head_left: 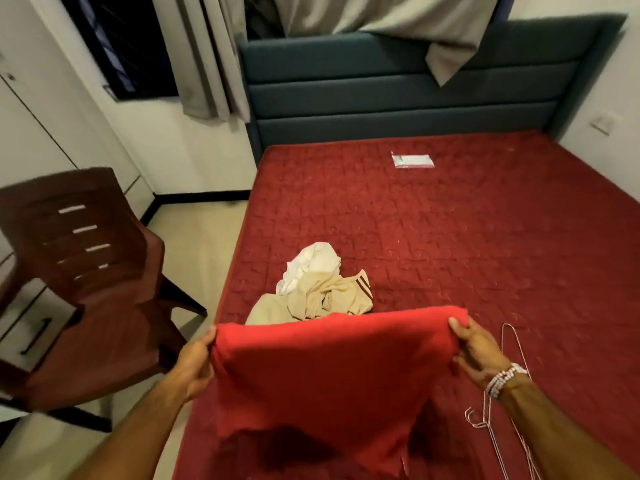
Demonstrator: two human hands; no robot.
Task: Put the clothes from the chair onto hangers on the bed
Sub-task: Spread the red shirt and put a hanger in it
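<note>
Red garment [329, 368] stretched between left hand [195, 362], right hand [476, 351]; lower edge cut off.

The chair [86, 271] stands left of the bed [485, 237]. A heap of clothes [318, 289] lies on the bed near its left edge, and a flat packet [412, 160] lies well behind it (nearer the headboard [398, 98]). In front of the heap, a garment [329, 368] hangs between the left hand [195, 362] and right hand [479, 351], with wire hangers [475, 420] on the bed beside the right wrist.
</note>
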